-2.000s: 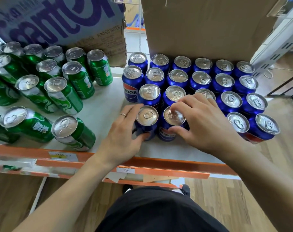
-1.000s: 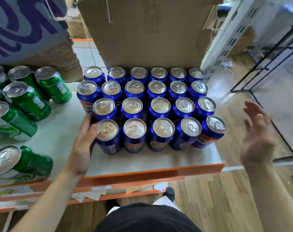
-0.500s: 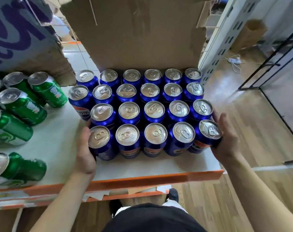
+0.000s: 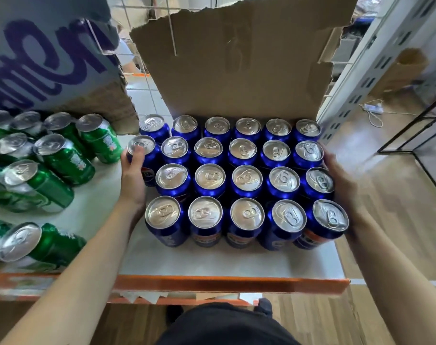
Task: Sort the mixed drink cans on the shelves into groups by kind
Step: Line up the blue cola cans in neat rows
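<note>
Blue Pepsi cans point(image 4: 246, 178) stood packed on the white shelf point(image 4: 212, 262), beside green Sprite cans point(image 4: 62, 158). The left hand point(image 4: 133, 175) clasped the outlying can point(image 4: 141, 145). The right hand point(image 4: 341, 181) pressed flat-fingered against the block's right side. Squeezing harder might have toppled the cans at the edge.

Reaching both forearms in on either side of the block of blue cans point(image 4: 239, 180). Bracing the left hand point(image 4: 133, 176) against its left flank, hooking the thumb over the rim of an outer can point(image 4: 141, 145). Pressing the right hand point(image 4: 342, 181) against its right flank.
</note>
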A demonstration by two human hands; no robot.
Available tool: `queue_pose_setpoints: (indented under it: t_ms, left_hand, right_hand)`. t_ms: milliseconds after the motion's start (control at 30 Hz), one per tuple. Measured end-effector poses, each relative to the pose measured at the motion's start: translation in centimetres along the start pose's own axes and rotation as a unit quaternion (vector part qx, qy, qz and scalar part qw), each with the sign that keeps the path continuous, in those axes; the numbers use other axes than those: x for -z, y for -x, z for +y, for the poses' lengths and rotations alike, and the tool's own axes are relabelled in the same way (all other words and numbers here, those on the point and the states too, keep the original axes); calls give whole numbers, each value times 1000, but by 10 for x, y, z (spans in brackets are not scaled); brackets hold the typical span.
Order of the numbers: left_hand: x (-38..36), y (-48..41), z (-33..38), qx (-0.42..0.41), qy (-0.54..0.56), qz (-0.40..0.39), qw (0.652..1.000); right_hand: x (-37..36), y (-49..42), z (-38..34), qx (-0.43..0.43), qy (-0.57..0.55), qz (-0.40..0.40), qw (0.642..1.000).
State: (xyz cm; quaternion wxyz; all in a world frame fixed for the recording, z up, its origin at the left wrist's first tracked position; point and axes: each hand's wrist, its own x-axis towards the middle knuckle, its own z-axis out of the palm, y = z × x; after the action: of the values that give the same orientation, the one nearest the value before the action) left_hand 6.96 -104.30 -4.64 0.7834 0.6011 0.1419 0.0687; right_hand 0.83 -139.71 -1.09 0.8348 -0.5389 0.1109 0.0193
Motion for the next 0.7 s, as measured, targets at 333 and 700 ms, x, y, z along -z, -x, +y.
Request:
queue_pose_setpoints:
  t_ms: [333, 700]
  left_hand:
    - [-2, -24, 10, 2, 22, 5, 1000]
    - [-4, -29, 11, 4, -11, -27, 1000]
  right_hand:
    - [10, -15, -10, -5, -10, 64, 998]
    - [2, -21, -4, -15, -22, 71, 997]
